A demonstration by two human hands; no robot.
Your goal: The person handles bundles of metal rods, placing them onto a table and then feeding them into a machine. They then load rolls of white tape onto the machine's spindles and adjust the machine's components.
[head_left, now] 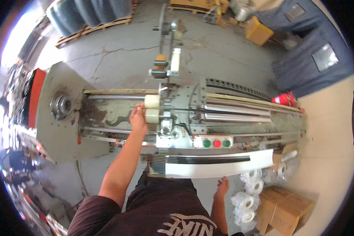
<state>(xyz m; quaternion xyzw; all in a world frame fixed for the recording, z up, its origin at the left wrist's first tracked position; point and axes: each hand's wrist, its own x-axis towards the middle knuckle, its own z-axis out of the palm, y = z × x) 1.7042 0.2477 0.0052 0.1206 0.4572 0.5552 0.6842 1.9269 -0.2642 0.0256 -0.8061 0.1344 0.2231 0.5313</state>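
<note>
My left hand (138,117) is at the left side of the white roller (152,103) on the machine carriage. Its fingers are closed on a thin metal rod (173,109), which runs rightward across the carriage. My right hand (222,186) hangs low beside my body, away from the machine, its fingers loosely apart and nothing seen in them. Between me and the machine, several thin dark rods (208,160) lie side by side on a white sheet (224,169). A button panel (213,141) with two green buttons and a red one sits on the carriage front.
A grey machine housing (67,137) with a round chuck (61,105) stands at the left. Long rails (120,97) span the bed. Plastic-wrapped rolls (246,202) and a cardboard box (285,208) are at the lower right. A red bundle (286,99) rests at the bed's right end.
</note>
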